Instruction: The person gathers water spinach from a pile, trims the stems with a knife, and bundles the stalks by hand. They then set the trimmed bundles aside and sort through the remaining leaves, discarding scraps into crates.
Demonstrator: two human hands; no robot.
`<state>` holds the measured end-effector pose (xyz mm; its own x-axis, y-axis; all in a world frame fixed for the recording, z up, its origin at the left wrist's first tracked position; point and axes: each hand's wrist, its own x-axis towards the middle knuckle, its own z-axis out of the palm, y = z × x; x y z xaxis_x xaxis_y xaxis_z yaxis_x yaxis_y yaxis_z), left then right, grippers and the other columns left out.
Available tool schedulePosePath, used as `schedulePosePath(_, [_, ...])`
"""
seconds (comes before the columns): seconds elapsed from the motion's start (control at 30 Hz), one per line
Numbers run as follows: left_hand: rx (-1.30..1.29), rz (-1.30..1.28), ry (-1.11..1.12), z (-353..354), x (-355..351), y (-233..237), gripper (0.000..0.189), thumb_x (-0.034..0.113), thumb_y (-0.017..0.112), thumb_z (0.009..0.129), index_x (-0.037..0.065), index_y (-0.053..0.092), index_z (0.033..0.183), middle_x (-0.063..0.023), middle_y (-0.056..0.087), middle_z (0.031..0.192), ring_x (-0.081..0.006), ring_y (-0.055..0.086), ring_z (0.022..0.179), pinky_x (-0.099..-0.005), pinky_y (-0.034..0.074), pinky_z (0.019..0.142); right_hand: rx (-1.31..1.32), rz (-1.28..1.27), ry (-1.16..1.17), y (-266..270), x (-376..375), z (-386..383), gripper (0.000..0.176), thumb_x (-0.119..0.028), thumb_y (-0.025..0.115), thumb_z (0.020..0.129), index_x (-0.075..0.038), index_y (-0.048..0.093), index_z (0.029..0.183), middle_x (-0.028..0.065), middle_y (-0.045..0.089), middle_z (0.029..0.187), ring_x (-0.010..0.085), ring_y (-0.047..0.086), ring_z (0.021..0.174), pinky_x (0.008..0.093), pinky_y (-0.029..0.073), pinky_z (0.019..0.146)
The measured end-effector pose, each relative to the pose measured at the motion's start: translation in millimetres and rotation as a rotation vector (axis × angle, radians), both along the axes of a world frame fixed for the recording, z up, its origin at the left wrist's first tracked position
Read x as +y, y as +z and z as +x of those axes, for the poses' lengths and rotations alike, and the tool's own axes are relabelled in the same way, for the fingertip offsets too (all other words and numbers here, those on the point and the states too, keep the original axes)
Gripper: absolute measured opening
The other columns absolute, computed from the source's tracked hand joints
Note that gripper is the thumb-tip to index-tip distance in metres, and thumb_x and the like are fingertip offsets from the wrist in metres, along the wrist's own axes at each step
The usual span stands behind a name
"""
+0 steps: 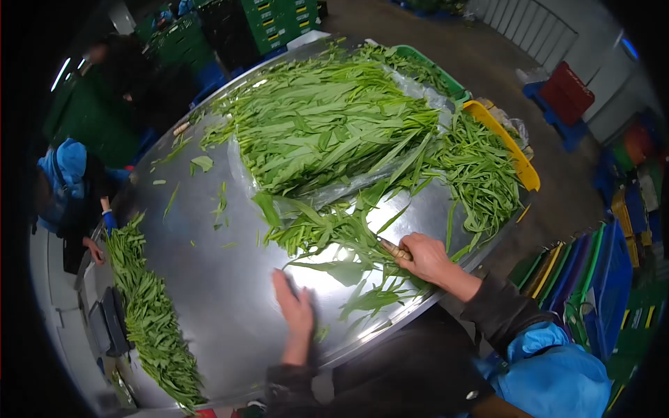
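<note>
Steel table (209, 279), and I had my right hand (426, 258) clamped on the knife (395, 249), left hand (296, 310) flat, empty; greens (327, 233) lay crosswise just ahead, nearer the right one.

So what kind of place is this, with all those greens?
Most likely a vegetable packing or sorting shed. Heaps of leafy greens cover a big steel table, plastic crates are stacked around, and another person stands by a second pile. The right hand grips a wooden handle.
</note>
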<state>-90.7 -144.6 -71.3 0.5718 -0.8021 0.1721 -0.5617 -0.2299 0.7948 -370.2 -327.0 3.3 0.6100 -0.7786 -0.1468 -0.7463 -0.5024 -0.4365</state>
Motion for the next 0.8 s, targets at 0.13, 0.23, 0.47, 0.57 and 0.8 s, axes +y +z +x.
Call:
schedulePosePath(0.13, [-0.076,0.014,0.29,67,-56,-16,0.067,0.025,0.056,0.091,-0.009,0.03,0.142,-0.0278,0.031,0.147,-0.0397,0.029,0.137,-0.0417,0.021,0.115,-0.037,0.051,-0.001,-24,-8,-12,0.031,-0.029,0.067,0.078,-0.008,0.058,0.099,0.0133,0.06,0.091,0.0326,0.061,0.088,0.0453,0.048,0.073])
schedulePosePath(0.23, [-0.139,0.03,0.358,104,-98,-24,0.062,0.028,0.056,0.091,-0.009,0.037,0.136,-0.028,0.038,0.141,-0.0404,0.037,0.131,-0.0433,0.027,0.111,-0.083,0.104,-0.024,-28,-13,3,0.034,-0.029,0.067,0.077,-0.007,0.057,0.102,0.0151,0.059,0.09,0.0345,0.061,0.087,0.0463,0.048,0.074])
schedulePosePath(0.47, [-0.265,0.026,0.031,35,-134,-37,0.045,0.022,0.056,0.088,0.0,0.05,0.127,-0.0221,0.054,0.123,-0.04,0.048,0.115,-0.0461,0.036,0.1,-0.266,0.392,-0.387,-30,-20,-39,0.039,-0.039,0.056,0.087,-0.003,0.06,0.103,0.0186,0.062,0.096,0.0334,0.062,0.086,0.0413,0.049,0.075])
schedulePosePath(0.57, [-0.195,0.005,-0.08,-54,-133,-36,0.057,0.031,0.054,0.092,-0.003,0.042,0.136,-0.0256,0.042,0.139,-0.0394,0.034,0.134,-0.0483,0.025,0.11,-0.451,0.567,-0.662,-19,-24,-58,0.052,-0.049,0.05,0.093,0.0,0.061,0.108,0.0112,0.063,0.092,0.0261,0.061,0.083,0.0365,0.047,0.075])
schedulePosePath(0.8, [-0.157,-0.018,-0.645,-116,-101,19,0.059,0.029,0.065,0.083,-0.001,0.044,0.13,-0.0222,0.051,0.122,-0.0385,0.047,0.115,-0.0464,0.034,0.103,-1.011,0.642,-0.73,2,-43,-27,0.052,-0.046,0.042,0.099,-0.001,0.058,0.118,0.0023,0.054,0.077,0.0087,0.046,0.054,0.025,0.042,0.05])
